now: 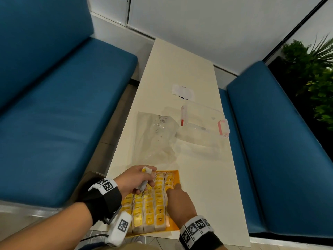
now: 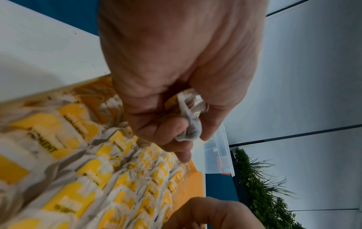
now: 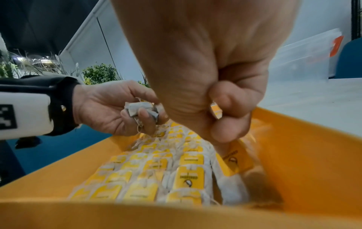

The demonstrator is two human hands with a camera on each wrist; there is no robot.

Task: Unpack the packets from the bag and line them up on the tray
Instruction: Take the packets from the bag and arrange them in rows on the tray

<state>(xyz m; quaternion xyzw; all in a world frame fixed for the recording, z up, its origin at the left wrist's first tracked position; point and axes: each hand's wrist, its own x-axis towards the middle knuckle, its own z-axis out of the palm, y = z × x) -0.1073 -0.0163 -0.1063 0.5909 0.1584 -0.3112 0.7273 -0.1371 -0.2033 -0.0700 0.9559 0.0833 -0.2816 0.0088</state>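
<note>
Tea-bag packets (image 1: 149, 208) are lying in close rows on the orange tray (image 1: 177, 175) at the near end of the worktop (image 1: 207, 177); the left hand (image 1: 137, 179) is gripping a small bunch of them (image 3: 140, 110) in curled fingers just above the tray's far left corner; the right hand (image 1: 180, 201) is pinching a yellow-tagged packet (image 3: 216, 112) between thumb and curled fingers over the right-hand row; beyond the tray the clear plastic bag (image 1: 156, 136) is lying crumpled and flat, with a transparent container (image 1: 203, 121) with red latches just beside it.
</note>
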